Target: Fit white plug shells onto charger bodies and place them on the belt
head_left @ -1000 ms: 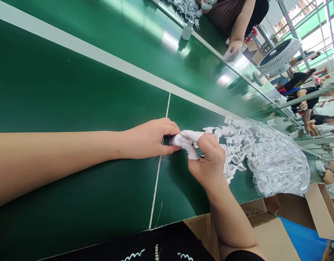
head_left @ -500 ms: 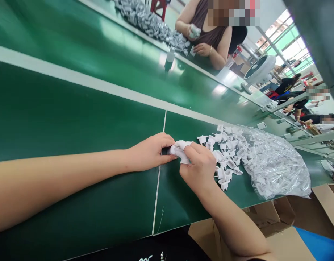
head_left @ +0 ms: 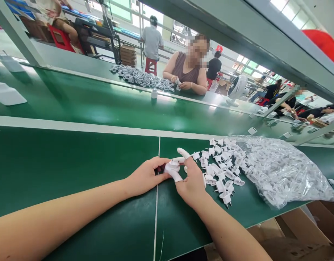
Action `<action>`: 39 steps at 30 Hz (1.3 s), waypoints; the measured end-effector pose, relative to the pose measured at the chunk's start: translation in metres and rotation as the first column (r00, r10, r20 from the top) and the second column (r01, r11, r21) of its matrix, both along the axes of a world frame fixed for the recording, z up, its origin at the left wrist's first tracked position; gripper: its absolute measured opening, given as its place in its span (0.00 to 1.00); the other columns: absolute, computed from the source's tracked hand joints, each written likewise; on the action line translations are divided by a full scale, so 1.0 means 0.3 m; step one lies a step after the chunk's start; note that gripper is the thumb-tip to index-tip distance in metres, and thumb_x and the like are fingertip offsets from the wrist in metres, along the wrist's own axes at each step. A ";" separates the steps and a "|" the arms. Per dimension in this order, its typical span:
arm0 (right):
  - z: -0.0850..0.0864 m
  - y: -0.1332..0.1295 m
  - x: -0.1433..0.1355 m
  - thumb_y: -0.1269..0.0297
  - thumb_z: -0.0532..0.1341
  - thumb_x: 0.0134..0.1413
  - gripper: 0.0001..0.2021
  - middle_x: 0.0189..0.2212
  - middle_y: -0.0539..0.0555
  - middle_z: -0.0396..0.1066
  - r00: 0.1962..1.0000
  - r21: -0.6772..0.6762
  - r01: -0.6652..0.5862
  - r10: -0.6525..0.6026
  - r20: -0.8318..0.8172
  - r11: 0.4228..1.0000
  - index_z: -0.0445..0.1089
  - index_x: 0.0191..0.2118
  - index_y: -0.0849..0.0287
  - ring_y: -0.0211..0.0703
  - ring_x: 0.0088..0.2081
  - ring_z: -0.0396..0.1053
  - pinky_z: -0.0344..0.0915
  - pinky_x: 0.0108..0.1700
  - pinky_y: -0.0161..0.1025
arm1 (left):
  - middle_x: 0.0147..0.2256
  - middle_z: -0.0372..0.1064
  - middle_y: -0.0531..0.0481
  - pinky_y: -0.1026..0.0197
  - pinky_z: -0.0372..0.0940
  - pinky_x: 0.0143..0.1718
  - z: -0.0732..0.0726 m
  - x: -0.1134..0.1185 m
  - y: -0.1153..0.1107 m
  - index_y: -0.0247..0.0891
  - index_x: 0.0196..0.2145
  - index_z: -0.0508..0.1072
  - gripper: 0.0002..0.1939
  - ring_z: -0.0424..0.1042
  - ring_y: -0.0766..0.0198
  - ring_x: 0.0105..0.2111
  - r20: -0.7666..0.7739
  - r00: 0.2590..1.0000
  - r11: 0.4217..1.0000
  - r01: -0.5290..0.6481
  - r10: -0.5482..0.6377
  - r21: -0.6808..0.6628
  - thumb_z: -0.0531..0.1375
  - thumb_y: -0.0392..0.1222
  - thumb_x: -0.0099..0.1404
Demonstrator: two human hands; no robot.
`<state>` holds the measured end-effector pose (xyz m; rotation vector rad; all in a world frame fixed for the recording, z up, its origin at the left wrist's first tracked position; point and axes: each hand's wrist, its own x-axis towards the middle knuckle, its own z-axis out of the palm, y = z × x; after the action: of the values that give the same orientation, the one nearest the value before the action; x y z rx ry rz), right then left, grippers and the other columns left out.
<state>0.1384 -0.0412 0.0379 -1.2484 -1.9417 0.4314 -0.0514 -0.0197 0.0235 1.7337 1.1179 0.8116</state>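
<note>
My left hand (head_left: 145, 175) pinches a small white plug part (head_left: 173, 164) between thumb and fingers, just right of the seam in the green bench top. My right hand (head_left: 192, 179) meets it from the right, thumb and a finger closed on the same part. White coverings wrap the fingertips of my right hand, and one covered finger sticks up. Fingers hide most of the part. Beside my right hand lies a loose heap of white two-pin plug parts (head_left: 220, 168).
A clear plastic bag (head_left: 289, 174) full of white parts lies right of the heap. Cardboard boxes (head_left: 300, 224) stand below the bench edge. Across the green conveyor (head_left: 101, 105), a co-worker (head_left: 190, 74) sits by a grey-white pile (head_left: 142, 78). White adapters (head_left: 8, 94) rest at the left.
The view has tilted up and levelled, showing more of the room. Both hands stay together at the part; one covered finger of my right hand has lifted away.
</note>
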 end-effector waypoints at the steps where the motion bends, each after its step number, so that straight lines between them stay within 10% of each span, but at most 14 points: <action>1: 0.007 0.001 0.007 0.63 0.63 0.60 0.31 0.52 0.58 0.73 0.999 -0.011 -0.026 0.026 -0.033 1.000 0.56 0.67 0.52 0.49 0.51 0.73 0.72 0.51 0.47 | 0.40 0.77 0.47 0.54 0.67 0.42 0.009 -0.001 0.002 0.40 0.51 0.78 0.23 0.71 0.55 0.37 0.064 0.998 0.997 -0.008 0.013 -0.080 0.64 0.54 0.62; 6: 0.048 0.008 0.043 0.64 0.68 0.56 0.28 0.59 0.59 0.62 0.965 -0.042 -0.262 0.261 -0.030 0.964 0.65 0.62 0.49 0.50 0.60 0.65 0.68 0.62 0.51 | 0.41 0.78 0.47 0.58 0.66 0.45 0.058 -0.023 0.011 0.38 0.48 0.78 0.25 0.72 0.59 0.40 0.419 0.906 0.888 0.148 0.054 -0.435 0.70 0.57 0.59; 12: 0.044 0.002 0.044 0.68 0.69 0.54 0.26 0.47 0.56 0.68 0.966 -0.136 -0.257 0.251 -0.059 0.957 0.68 0.59 0.50 0.50 0.49 0.71 0.73 0.55 0.51 | 0.36 0.77 0.49 0.63 0.65 0.41 0.064 -0.048 0.015 0.36 0.40 0.79 0.21 0.70 0.65 0.35 0.453 0.891 0.827 0.271 -0.023 -0.492 0.71 0.57 0.60; 24: 0.025 0.010 0.028 0.67 0.70 0.53 0.28 0.48 0.54 0.74 0.918 -0.163 -0.230 0.158 -0.364 0.959 0.70 0.60 0.48 0.48 0.50 0.74 0.75 0.54 0.47 | 0.56 0.69 0.48 0.54 0.67 0.58 -0.008 -0.063 -0.008 0.53 0.61 0.65 0.32 0.71 0.57 0.53 0.308 0.938 0.987 0.149 -0.161 0.063 0.70 0.42 0.64; 39: 0.028 -0.002 0.004 0.64 0.70 0.52 0.26 0.50 0.54 0.75 0.862 -0.178 -0.249 0.134 -0.489 0.952 0.71 0.58 0.50 0.48 0.50 0.76 0.76 0.55 0.46 | 0.49 0.75 0.45 0.52 0.73 0.52 0.047 -0.043 -0.035 0.45 0.56 0.74 0.25 0.75 0.55 0.46 0.280 0.959 0.997 0.027 -0.048 0.078 0.71 0.44 0.62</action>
<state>0.1396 -0.0418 0.0463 -0.9701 -1.6231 1.0005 -0.0643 -0.0302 0.0375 1.6318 0.8704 1.0512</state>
